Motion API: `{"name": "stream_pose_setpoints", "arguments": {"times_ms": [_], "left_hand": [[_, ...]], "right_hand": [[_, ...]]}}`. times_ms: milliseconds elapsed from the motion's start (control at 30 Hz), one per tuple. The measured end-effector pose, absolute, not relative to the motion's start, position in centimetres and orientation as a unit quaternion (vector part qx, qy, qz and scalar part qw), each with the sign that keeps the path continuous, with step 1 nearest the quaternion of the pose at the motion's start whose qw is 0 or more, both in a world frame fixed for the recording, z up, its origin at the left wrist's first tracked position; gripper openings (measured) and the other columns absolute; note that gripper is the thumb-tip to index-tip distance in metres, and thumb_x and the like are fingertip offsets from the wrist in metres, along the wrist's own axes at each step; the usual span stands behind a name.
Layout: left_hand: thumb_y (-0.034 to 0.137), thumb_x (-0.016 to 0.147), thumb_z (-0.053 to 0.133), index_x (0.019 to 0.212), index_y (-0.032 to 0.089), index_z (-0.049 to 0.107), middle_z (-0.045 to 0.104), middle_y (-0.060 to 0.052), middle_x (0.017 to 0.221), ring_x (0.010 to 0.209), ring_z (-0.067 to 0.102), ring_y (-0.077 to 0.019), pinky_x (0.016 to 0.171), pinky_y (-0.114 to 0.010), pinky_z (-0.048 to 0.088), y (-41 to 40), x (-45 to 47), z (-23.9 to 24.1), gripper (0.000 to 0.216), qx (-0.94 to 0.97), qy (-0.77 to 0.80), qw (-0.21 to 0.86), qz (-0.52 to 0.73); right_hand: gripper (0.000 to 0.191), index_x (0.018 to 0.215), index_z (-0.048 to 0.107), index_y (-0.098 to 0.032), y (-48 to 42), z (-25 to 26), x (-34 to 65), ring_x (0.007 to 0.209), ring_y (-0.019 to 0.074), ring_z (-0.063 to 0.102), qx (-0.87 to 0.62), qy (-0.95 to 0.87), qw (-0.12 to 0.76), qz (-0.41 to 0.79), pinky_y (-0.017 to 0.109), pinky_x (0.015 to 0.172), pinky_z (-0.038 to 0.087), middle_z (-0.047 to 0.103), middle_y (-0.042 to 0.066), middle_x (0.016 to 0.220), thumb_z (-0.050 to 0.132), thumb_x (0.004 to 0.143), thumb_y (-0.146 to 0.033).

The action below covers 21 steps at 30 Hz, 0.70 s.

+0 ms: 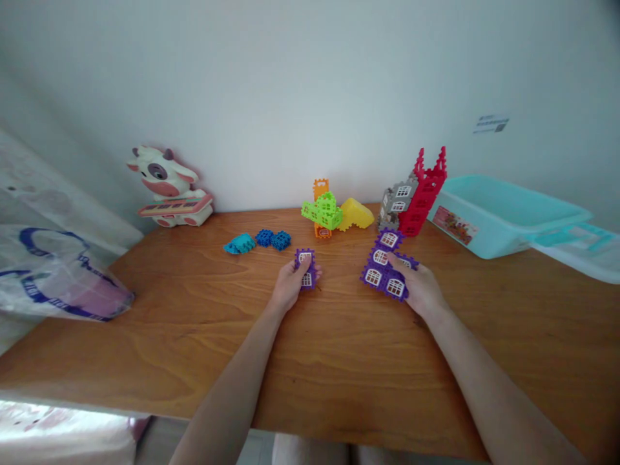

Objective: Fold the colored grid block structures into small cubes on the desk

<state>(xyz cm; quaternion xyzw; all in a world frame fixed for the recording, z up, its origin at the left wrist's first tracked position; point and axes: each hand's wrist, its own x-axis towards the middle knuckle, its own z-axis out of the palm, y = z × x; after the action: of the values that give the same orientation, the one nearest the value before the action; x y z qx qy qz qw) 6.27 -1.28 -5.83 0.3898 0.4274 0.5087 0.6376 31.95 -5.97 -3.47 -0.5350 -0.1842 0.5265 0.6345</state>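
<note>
My left hand (289,281) grips a small strip of purple toy building panels (305,267) with white windows, thumb on its face. Over to the right, my right hand (420,284) is closed on the edge of a larger joined piece of purple window panels (383,272). The two purple pieces are apart. Behind them stand a lime green block build (323,210) against an orange panel piece (321,188), and a yellow piece (356,213). Grey window panels (400,199) and a tall red panel build with two spires (425,197) stand behind my right hand.
A light blue bin (504,213) with a pale lid (581,255) sits at the right. Light blue pieces (240,243) and dark blue pieces (280,241) lie left of centre. A cow toy piano (169,194) and a clear plastic bag (62,278) are at the left of the wooden table (194,349).
</note>
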Motion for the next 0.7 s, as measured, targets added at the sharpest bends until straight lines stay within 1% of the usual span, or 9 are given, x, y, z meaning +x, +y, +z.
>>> {"name": "stream_pose_setpoints", "arguments": {"times_ms": [100, 167, 300, 400, 467, 567, 633, 700], "left_hand": [[0.057, 0.069, 0.079, 0.090, 0.014, 0.064, 0.074, -0.007, 0.082, 0.066, 0.068, -0.0158, 0.063, -0.027, 0.054, -2.9, 8.9, -6.0, 0.050, 0.403, 0.379, 0.700, 0.451], [0.056, 0.070, 0.078, 0.092, 0.014, 0.066, 0.074, -0.007, 0.085, 0.069, 0.068, -0.0160, 0.066, -0.027, 0.054, -3.8, 10.1, -5.9, 0.049, 0.401, 0.360, 0.731, 0.418], [0.060, 0.075, 0.072, 0.095, 0.013, 0.070, 0.075, -0.009, 0.090, 0.075, 0.068, -0.0179, 0.069, -0.027, 0.053, -4.3, 10.3, -5.6, 0.051, 0.386, 0.352, 0.760, 0.386], [0.055, 0.075, 0.075, 0.101, 0.012, 0.069, 0.075, -0.009, 0.093, 0.077, 0.068, -0.0179, 0.074, -0.029, 0.053, -4.4, 9.9, -5.7, 0.051, 0.436, 0.331, 0.750, 0.371], [0.051, 0.073, 0.078, 0.103, 0.012, 0.068, 0.074, -0.008, 0.093, 0.076, 0.068, -0.0174, 0.077, -0.030, 0.053, -4.4, 9.9, -6.0, 0.050, 0.472, 0.331, 0.728, 0.371], [0.052, 0.072, 0.078, 0.099, 0.011, 0.068, 0.073, -0.008, 0.090, 0.074, 0.067, -0.0175, 0.076, -0.031, 0.053, -4.5, 10.2, -6.4, 0.050, 0.478, 0.350, 0.705, 0.389], [0.053, 0.072, 0.077, 0.099, 0.011, 0.067, 0.073, -0.007, 0.089, 0.075, 0.066, -0.0179, 0.076, -0.031, 0.053, -4.4, 10.4, -6.5, 0.051, 0.467, 0.355, 0.699, 0.409], [0.055, 0.074, 0.074, 0.101, 0.012, 0.066, 0.073, -0.007, 0.090, 0.076, 0.066, -0.0186, 0.077, -0.032, 0.053, -4.3, 10.6, -6.5, 0.051, 0.458, 0.363, 0.684, 0.438]], "right_hand": [[0.033, 0.091, 0.070, -0.019, -6.4, -3.6, 29.4, 0.070, 0.0264, 0.075, -0.505, -0.228, 0.590, 0.587, 0.039, 0.063, 0.063, 0.078, 0.008, 0.085, 0.083, 0.070, -0.041], [0.035, 0.091, 0.070, -0.019, -6.8, -3.9, 27.7, 0.069, 0.0259, 0.074, -0.498, -0.260, 0.564, 0.605, 0.039, 0.064, 0.063, 0.078, 0.009, 0.085, 0.080, 0.072, -0.047], [0.039, 0.095, 0.070, -0.020, -7.3, -4.6, 26.5, 0.072, 0.0240, 0.074, -0.525, -0.357, 0.530, 0.563, 0.034, 0.066, 0.060, 0.078, 0.007, 0.087, 0.079, 0.072, -0.051], [0.041, 0.094, 0.069, -0.021, -7.3, -4.9, 26.6, 0.074, 0.0242, 0.073, -0.554, -0.407, 0.513, 0.514, 0.033, 0.064, 0.058, 0.077, 0.007, 0.086, 0.073, 0.076, -0.057], [0.043, 0.097, 0.068, -0.021, -7.1, -4.9, 26.6, 0.077, 0.0246, 0.072, -0.579, -0.438, 0.514, 0.458, 0.034, 0.066, 0.057, 0.076, 0.008, 0.088, 0.069, 0.078, -0.059], [0.045, 0.095, 0.067, -0.020, -7.0, -5.0, 26.5, 0.078, 0.0255, 0.071, -0.620, -0.468, 0.507, 0.374, 0.034, 0.066, 0.055, 0.075, 0.009, 0.086, 0.065, 0.079, -0.062], [0.047, 0.088, 0.066, -0.019, -7.0, -5.2, 26.4, 0.073, 0.0259, 0.070, -0.619, -0.478, 0.496, 0.378, 0.034, 0.062, 0.053, 0.074, 0.009, 0.080, 0.059, 0.082, -0.066], [0.049, 0.085, 0.065, -0.020, -7.1, -5.4, 26.2, 0.070, 0.0252, 0.069, -0.598, -0.491, 0.495, 0.395, 0.033, 0.058, 0.053, 0.073, 0.008, 0.077, 0.052, 0.085, -0.067]]}}
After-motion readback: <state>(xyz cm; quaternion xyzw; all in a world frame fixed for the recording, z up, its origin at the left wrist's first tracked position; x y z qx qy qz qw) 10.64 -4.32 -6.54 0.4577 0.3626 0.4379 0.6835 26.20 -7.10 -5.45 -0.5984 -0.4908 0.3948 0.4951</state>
